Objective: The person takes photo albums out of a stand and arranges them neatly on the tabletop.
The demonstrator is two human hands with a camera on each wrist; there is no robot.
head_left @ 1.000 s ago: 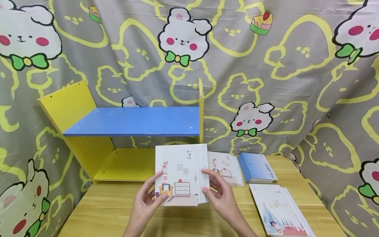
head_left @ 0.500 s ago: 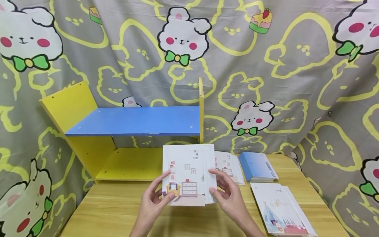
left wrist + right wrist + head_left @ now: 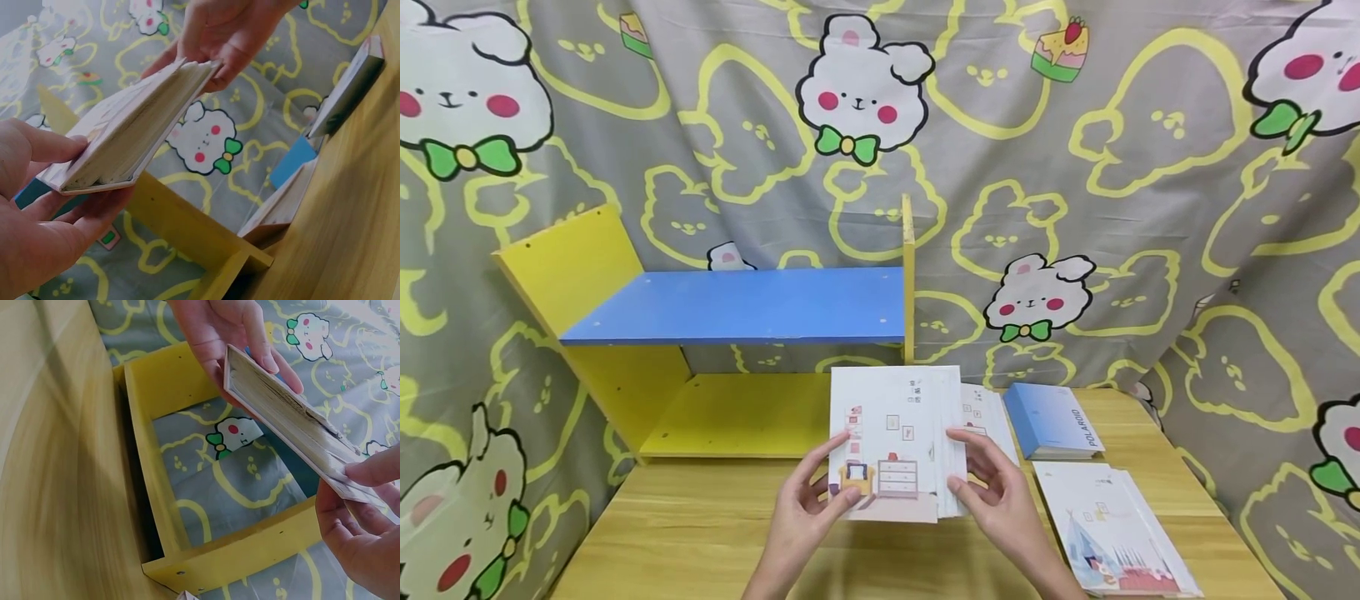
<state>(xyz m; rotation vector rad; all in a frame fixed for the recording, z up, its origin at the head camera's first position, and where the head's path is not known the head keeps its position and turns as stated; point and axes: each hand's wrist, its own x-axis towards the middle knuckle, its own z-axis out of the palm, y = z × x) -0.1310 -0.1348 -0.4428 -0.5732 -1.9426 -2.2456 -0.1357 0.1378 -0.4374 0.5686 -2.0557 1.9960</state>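
Observation:
Both hands hold up a white photo album (image 3: pixel 887 450) above the table, its cover printed with an armchair and a chest of drawers. My left hand (image 3: pixel 808 504) pinches its left edge, thumb on the cover. At the opposite edge, my right hand (image 3: pixel 1003 504) grips between thumb and fingers. Many pages show along the side of the album (image 3: pixel 134 131) in the left wrist view. Behind its right side, a similar white album (image 3: pixel 1000 425) lies partly hidden on the table.
A yellow shelf unit with a blue board (image 3: pixel 737 308) stands at the back left. To the right lie a blue album (image 3: pixel 1048 421) marked POLAROID and a white album (image 3: pixel 1108 525) with a tent picture. A patterned curtain (image 3: pixel 985 167) hangs behind the wooden table (image 3: pixel 700 533).
Both hands have shifted to the right together with the white photo album, which now covers more of the similar album behind it. The grip looks the same.

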